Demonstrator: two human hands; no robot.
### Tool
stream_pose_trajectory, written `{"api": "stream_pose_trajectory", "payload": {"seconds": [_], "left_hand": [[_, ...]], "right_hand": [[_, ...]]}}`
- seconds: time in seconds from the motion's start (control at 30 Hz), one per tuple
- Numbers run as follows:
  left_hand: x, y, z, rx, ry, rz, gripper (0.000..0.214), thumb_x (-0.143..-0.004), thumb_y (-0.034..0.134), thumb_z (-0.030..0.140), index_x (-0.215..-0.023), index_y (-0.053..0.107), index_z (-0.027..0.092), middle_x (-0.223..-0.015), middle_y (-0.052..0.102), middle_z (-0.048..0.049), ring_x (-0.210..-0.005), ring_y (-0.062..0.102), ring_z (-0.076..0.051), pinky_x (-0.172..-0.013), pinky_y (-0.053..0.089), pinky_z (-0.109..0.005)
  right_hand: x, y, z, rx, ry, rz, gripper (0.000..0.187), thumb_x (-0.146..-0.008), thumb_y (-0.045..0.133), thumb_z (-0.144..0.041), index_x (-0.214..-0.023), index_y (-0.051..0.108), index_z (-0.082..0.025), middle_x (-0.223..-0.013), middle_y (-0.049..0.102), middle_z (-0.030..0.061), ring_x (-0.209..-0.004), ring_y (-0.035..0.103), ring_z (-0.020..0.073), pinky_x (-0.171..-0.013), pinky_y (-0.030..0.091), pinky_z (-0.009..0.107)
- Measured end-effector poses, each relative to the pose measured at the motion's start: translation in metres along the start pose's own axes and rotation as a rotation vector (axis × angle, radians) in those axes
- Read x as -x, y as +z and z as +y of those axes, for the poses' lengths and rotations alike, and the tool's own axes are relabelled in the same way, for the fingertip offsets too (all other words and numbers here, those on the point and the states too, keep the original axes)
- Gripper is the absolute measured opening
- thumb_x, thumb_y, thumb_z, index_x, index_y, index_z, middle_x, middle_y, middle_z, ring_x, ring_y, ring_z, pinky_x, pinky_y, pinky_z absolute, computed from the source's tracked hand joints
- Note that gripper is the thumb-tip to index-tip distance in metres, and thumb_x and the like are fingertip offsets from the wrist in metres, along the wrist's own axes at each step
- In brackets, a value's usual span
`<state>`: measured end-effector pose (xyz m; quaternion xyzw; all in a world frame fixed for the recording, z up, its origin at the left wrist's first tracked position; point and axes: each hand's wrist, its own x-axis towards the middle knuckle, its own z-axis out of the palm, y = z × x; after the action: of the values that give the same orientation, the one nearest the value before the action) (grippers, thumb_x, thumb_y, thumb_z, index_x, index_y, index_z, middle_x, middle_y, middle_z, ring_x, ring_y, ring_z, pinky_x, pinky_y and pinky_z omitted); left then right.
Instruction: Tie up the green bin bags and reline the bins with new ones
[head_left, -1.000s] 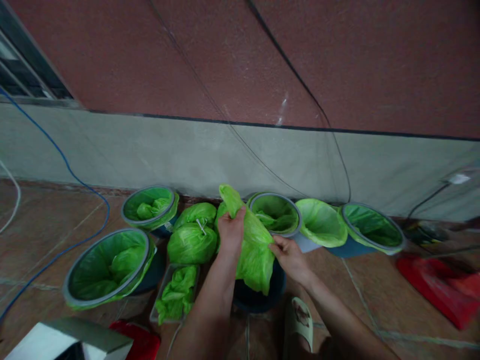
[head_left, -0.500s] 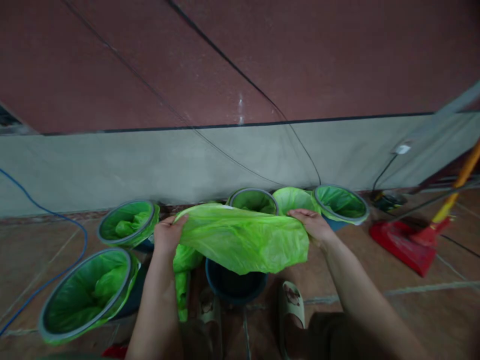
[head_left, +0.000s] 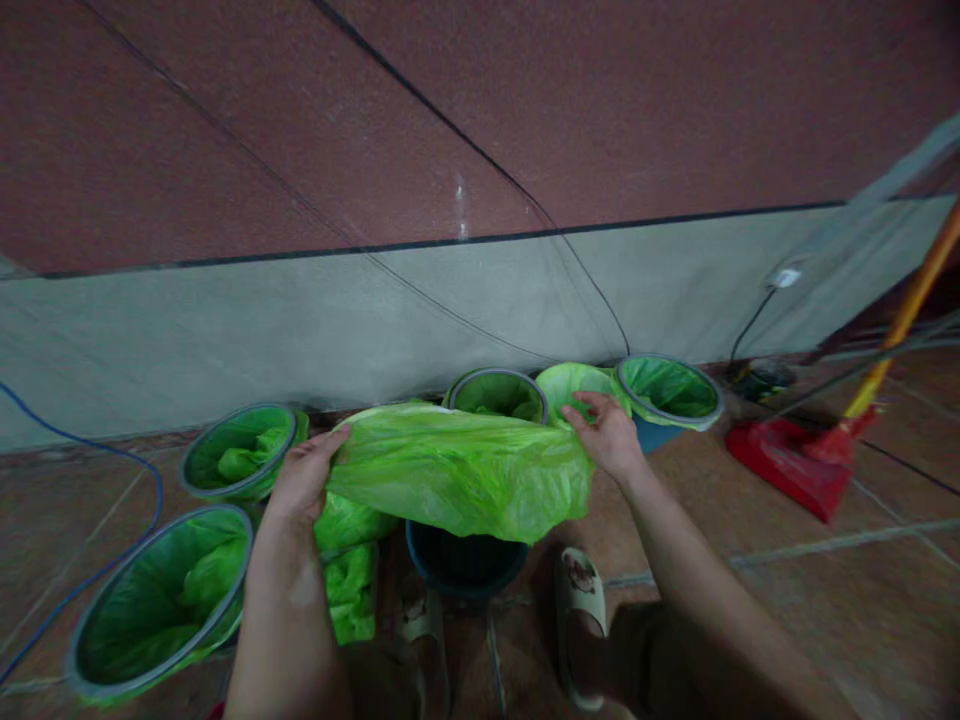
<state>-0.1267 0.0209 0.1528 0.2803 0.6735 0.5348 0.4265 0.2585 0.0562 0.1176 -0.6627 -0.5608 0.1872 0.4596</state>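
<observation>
Where hands (head_left: pixel 304 478) stretch bag (head_left: pixel 461 470), lined bins (head_left: pixel 667 388) beyond.

The light is dim and even, with no sharp source in view; it seems to fall softly from above and behind the camera. Colours are muted, and the tiled floor (head_left: pixel 825 600) looks dull and brownish. The green bag (head_left: pixel 457 470) is the brightest surface, with a mild sheen on its creases but no harsh glare. Under it the dark bucket (head_left: pixel 461 560) sits in shade. Shadows are faint and diffuse. The wide lens bends the wall's dark stripe (head_left: pixel 450 242) into a curve and stretches the corners. The whole frame is slightly soft, and the broom handle (head_left: pixel 911 310) at the right edge is smeared and blurred.
</observation>
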Motion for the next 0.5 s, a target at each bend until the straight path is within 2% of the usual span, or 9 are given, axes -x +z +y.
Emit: {"api": "stream_pose_trajectory", "payload": {"seconds": [0.07, 0.1, 0.13, 0.23, 0.3, 0.37, 0.43, 0.5], "left_hand": [[0.004, 0.009, 0.004, 0.143, -0.066, -0.028, 0.023, -0.066, 0.076, 0.032, -0.079, 0.072, 0.014, -0.065, 0.071, -0.004, -0.062, 0.069, -0.02, -0.063, 0.058, -0.029], [0.004, 0.013, 0.007, 0.199, -0.09, -0.01, 0.019, -0.069, 0.074, 0.029, -0.081, 0.071, 0.014, -0.065, 0.071, -0.0039, -0.064, 0.07, -0.02, -0.065, 0.058, -0.029], [0.004, 0.016, 0.008, 0.246, -0.103, 0.036, 0.017, -0.072, 0.072, 0.026, -0.082, 0.071, 0.014, -0.066, 0.071, -0.004, -0.067, 0.071, -0.02, -0.067, 0.059, -0.029], [0.003, 0.021, 0.012, 0.36, -0.149, 0.125, 0.016, -0.078, 0.067, 0.024, -0.089, 0.07, 0.013, -0.071, 0.074, -0.005, -0.071, 0.073, -0.02, -0.071, 0.061, -0.03], [0.004, 0.023, 0.013, 0.412, -0.175, 0.124, 0.018, -0.079, 0.066, 0.025, -0.092, 0.07, 0.012, -0.074, 0.075, -0.0055, -0.073, 0.073, -0.02, -0.072, 0.061, -0.031], [0.007, 0.025, 0.013, 0.445, -0.176, 0.094, 0.019, -0.081, 0.065, 0.026, -0.091, 0.07, 0.011, -0.073, 0.075, -0.0057, -0.074, 0.074, -0.021, -0.072, 0.061, -0.031], [0.01, 0.028, 0.013, 0.477, -0.176, 0.046, 0.019, -0.083, 0.064, 0.027, -0.09, 0.07, 0.01, -0.073, 0.075, -0.006, -0.076, 0.074, -0.022, -0.073, 0.061, -0.031], [0.014, 0.032, 0.014, 0.508, -0.191, -0.015, 0.02, -0.084, 0.062, 0.027, -0.089, 0.07, 0.01, -0.073, 0.075, -0.0064, -0.077, 0.074, -0.022, -0.074, 0.061, -0.031]], "right_hand": [[0.009, -0.001, -0.014, -0.01, -0.152, 0.077, 0.044, -0.082, 0.059, -0.054, -0.102, 0.07, -0.016, -0.101, 0.068, 0.0111, -0.083, 0.063, 0.0212, -0.076, 0.05, 0.036], [0.016, 0.0, -0.023, -0.065, -0.214, 0.048, 0.041, -0.087, 0.054, -0.052, -0.102, 0.069, -0.017, -0.101, 0.068, 0.0106, -0.088, 0.063, 0.0216, -0.079, 0.051, 0.036], [0.025, 0.002, -0.031, -0.118, -0.27, -0.032, 0.039, -0.091, 0.05, -0.05, -0.102, 0.069, -0.018, -0.101, 0.069, 0.0093, -0.091, 0.064, 0.0213, -0.081, 0.051, 0.035], [0.057, 0.016, -0.047, -0.091, -0.394, -0.431, 0.038, -0.093, 0.05, -0.049, -0.114, 0.065, -0.021, -0.108, 0.069, 0.0082, -0.096, 0.065, 0.0207, -0.084, 0.051, 0.034], [0.078, 0.034, -0.046, 0.047, -0.386, -0.592, 0.051, -0.089, 0.056, -0.05, -0.129, 0.057, -0.019, -0.121, 0.065, 0.0126, -0.101, 0.064, 0.0237, -0.087, 0.052, 0.037], [0.093, 0.056, -0.041, 0.186, -0.334, -0.646, 0.063, -0.086, 0.059, -0.049, -0.137, 0.051, -0.014, -0.128, 0.062, 0.0173, -0.107, 0.063, 0.0279, -0.092, 0.05, 0.042], [0.101, 0.077, -0.035, 0.267, -0.275, -0.68, 0.061, -0.086, 0.061, -0.043, -0.137, 0.051, -0.011, -0.123, 0.065, 0.0171, -0.108, 0.064, 0.0289, -0.093, 0.049, 0.042], [0.101, 0.094, -0.032, 0.286, -0.193, -0.706, 0.052, -0.087, 0.059, -0.036, -0.133, 0.055, -0.012, -0.11, 0.071, 0.0128, -0.099, 0.067, 0.0261, -0.087, 0.051, 0.038]]}}
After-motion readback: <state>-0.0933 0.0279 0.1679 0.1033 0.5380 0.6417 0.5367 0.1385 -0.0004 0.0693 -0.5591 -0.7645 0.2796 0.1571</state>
